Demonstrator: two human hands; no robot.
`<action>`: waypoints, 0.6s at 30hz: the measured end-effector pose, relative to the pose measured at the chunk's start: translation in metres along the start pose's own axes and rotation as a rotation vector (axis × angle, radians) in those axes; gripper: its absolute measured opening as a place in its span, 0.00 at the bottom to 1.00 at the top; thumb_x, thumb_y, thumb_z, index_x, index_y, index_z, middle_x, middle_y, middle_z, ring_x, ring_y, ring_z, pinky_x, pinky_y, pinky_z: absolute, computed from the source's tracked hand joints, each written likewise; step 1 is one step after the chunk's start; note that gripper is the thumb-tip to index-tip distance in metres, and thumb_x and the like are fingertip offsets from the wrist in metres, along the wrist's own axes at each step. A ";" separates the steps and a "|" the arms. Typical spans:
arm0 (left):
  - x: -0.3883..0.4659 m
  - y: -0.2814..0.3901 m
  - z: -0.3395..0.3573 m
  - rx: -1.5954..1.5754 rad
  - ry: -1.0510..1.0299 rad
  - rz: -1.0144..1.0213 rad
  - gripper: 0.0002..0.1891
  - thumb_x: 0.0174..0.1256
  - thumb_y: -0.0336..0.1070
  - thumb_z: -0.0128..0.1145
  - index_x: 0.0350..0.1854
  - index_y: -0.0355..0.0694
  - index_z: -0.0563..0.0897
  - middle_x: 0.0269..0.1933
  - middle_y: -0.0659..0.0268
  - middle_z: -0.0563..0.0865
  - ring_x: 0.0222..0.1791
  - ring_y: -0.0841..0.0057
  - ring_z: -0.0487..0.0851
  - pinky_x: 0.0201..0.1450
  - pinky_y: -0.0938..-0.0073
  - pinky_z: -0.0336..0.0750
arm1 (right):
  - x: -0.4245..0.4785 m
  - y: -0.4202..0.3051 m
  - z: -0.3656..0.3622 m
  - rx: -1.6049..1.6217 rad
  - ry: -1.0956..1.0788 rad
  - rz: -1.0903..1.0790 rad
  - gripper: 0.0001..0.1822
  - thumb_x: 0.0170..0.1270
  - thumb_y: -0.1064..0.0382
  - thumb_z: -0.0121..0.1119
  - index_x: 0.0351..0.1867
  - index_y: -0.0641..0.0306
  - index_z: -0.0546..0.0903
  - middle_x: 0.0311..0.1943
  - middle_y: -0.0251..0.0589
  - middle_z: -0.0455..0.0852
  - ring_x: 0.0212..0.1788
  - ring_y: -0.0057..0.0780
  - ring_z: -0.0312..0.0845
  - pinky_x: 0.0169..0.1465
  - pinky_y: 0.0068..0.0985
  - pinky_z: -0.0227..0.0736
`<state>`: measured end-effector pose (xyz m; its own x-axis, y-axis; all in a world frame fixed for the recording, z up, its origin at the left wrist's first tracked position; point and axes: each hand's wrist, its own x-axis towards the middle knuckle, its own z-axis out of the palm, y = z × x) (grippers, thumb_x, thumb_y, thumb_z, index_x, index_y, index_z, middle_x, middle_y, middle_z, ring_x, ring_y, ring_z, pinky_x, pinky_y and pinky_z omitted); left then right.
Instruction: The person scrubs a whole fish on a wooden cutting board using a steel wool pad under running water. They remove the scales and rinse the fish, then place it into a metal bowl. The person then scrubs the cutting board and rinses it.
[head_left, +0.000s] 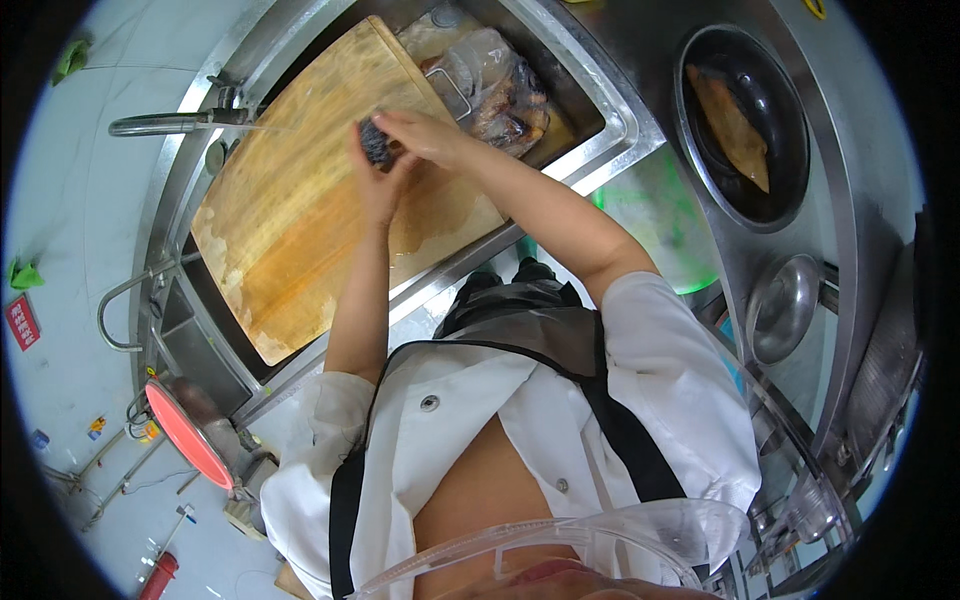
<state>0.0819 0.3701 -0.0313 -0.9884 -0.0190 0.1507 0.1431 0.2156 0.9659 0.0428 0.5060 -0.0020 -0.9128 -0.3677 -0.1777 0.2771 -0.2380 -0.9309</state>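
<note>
A dark grey, coarse scouring pad (375, 142) is held between my two hands above a large wooden cutting board (300, 217). My left hand (381, 184) grips its left and lower side, with the thumb and fingers spread around it. From the right, my right hand (426, 139) has its fingertips on the pad's upper edge; some fingers are hidden. The board lies across a steel sink, its surface wet and stained along the near edge. A thin stream of water runs from the faucet (161, 124) onto the board's left part.
Clear plastic bags with brown contents (502, 97) lie in the sink (577, 112), beside a wire handle. On the right, a dark metal bowl (787, 150) holds a brown, flat piece (727, 127). A round metal lid (784, 309) is nearer, and a pink round basin (187, 435) stands lower left.
</note>
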 end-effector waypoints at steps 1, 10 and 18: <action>0.002 -0.015 -0.019 0.174 0.025 -0.023 0.38 0.49 0.31 0.69 0.64 0.41 0.65 0.61 0.53 0.67 0.56 0.59 0.72 0.57 0.65 0.70 | 0.006 -0.002 0.002 -0.140 -0.012 0.124 0.26 0.65 0.42 0.53 0.36 0.70 0.82 0.34 0.45 0.85 0.39 0.29 0.79 0.43 0.31 0.72; -0.017 -0.056 -0.043 1.076 0.190 0.247 0.21 0.51 0.30 0.57 0.50 0.40 0.73 0.58 0.45 0.69 0.56 0.48 0.68 0.59 0.53 0.62 | 0.071 0.111 -0.175 -1.761 -0.130 -0.302 0.14 0.62 0.58 0.49 0.44 0.54 0.83 0.39 0.41 0.86 0.42 0.37 0.82 0.54 0.36 0.66; -0.020 -0.059 -0.045 1.019 0.208 0.183 0.21 0.50 0.29 0.56 0.51 0.39 0.72 0.58 0.44 0.69 0.56 0.47 0.67 0.60 0.51 0.61 | 0.038 0.149 -0.228 -1.914 -0.582 0.764 0.18 0.65 0.58 0.47 0.51 0.56 0.82 0.54 0.41 0.81 0.57 0.39 0.76 0.60 0.38 0.61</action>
<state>0.0958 0.3135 -0.0818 -0.9142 -0.0497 0.4022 0.0831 0.9484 0.3059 -0.0187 0.6614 -0.2196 -0.5221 -0.1778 -0.8342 -0.4559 0.8847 0.0968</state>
